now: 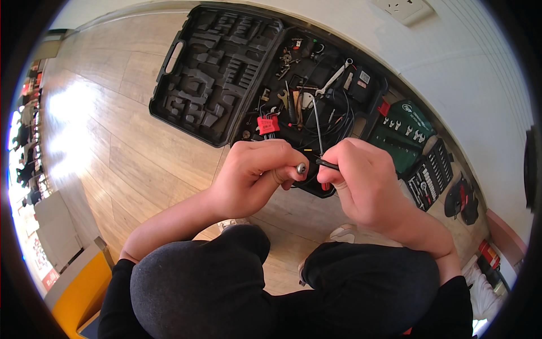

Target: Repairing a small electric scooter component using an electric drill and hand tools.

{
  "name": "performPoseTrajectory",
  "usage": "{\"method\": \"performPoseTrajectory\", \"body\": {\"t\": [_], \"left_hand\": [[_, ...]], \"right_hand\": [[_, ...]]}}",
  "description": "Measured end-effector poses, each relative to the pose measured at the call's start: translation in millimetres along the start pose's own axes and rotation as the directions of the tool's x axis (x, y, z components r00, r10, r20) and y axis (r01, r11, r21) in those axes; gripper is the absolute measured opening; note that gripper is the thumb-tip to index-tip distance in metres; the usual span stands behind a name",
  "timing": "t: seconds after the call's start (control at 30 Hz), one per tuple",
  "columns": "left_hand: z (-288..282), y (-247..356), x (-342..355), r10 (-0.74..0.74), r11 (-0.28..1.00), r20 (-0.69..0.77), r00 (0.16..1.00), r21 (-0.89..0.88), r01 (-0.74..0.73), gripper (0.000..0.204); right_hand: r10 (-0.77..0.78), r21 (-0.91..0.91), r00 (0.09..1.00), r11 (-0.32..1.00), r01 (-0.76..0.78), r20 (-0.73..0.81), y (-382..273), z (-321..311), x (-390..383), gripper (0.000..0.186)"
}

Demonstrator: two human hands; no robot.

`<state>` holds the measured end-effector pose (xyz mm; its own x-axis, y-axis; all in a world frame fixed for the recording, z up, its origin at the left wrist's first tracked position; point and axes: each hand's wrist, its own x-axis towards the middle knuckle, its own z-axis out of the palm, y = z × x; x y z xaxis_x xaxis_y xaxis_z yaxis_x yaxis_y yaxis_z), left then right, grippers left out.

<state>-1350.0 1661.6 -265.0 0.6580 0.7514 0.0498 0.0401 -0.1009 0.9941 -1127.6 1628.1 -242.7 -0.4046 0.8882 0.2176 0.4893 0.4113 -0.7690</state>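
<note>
My left hand point(253, 172) is closed, with a small cylindrical piece point(301, 168) between thumb and fingers. Its round metal end shows; the rest is hidden in the hand. Close beside it, a little gap apart, my right hand point(364, 179) pinches a thin black rod-like piece point(327, 164) that points at the left hand. A screwdriver point(319, 125) with a long metal shaft runs up from the right fingertips, a bit of red showing below them; whether that hand grips it too I cannot tell. Beyond both hands lies the open black tool case point(217, 73).
Inside the case are a combination wrench point(334, 78), a red hex key holder point(268, 124), black cable and loose small parts. To the right lie a green wrench pouch point(398, 147) and a socket set point(430, 172). A white wall point(451, 62) rises behind; a yellow panel point(84, 288) stands at lower left.
</note>
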Motion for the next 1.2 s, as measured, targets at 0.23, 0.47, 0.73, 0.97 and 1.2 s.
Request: {"method": "performPoseTrajectory", "body": {"t": [0.23, 0.47, 0.73, 0.97, 1.2], "left_hand": [[-1.2, 5.1, -3.3, -0.065, 0.997, -0.007, 0.998, 0.03, 0.065, 0.008], [-0.6, 8.8, -2.6, -0.052, 0.997, -0.01, 0.999, 0.048, 0.052, 0.008], [-2.9, 9.7, -5.7, -0.054, 0.994, -0.001, 0.999, 0.093, 0.054, 0.012], [-5.6, 12.4, -4.8, 0.005, 0.987, 0.036, 0.999, 0.162, -0.011, 0.018], [-6.9, 10.6, -4.8, 0.103, 0.95, 0.029, 0.994, 0.295, -0.106, 0.024]], "right_hand": [[-0.054, 0.079, 0.994, 0.996, 0.046, 0.099, -4.3, -5.4, 6.5, 0.024], [-0.127, 0.054, 0.986, 0.991, 0.122, 0.112, -4.1, -2.9, 5.5, 0.024], [-0.109, -0.025, 0.976, 0.993, 0.115, 0.191, -11.0, -5.0, 7.6, 0.02], [-0.086, -0.044, 0.967, 0.994, 0.099, 0.238, -15.2, -4.2, 6.6, 0.018], [-0.1, -0.061, 0.973, 0.992, 0.115, 0.207, -11.5, 4.7, 2.0, 0.022]]}}
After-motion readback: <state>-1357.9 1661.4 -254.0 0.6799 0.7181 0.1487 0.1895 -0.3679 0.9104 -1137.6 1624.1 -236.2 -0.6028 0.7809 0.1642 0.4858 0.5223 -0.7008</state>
